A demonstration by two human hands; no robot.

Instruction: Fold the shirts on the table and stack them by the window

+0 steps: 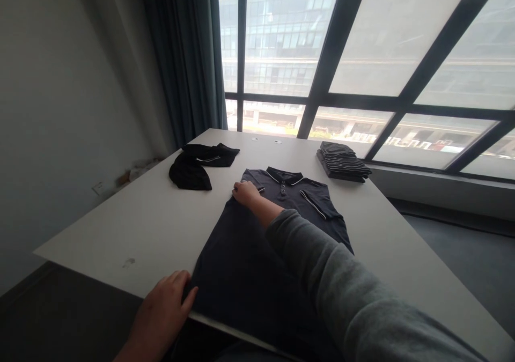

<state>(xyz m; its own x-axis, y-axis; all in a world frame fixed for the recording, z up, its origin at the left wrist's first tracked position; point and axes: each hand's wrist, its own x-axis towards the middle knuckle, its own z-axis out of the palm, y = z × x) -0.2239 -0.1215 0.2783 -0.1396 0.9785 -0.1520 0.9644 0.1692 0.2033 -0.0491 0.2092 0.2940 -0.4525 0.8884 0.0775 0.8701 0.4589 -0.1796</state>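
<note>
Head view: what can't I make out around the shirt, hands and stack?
All in the head view:
Shirt: lower right side hidden by the grey sleeve.
Right hand: its own back hides how the fingers grip.
Left hand: pinching or only touching, lost in shadow against dark cloth.
Stack: lower layers too dark to count.

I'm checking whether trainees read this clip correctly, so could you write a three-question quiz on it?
1. Which hand is nearer the collar of the polo? A) left B) right
2. True or false: the folded stack lies right of the polo in the picture.
3. What lies on the table farther left than the polo?

Key:
1. B, the right hand.
2. True.
3. A black garment.
</note>
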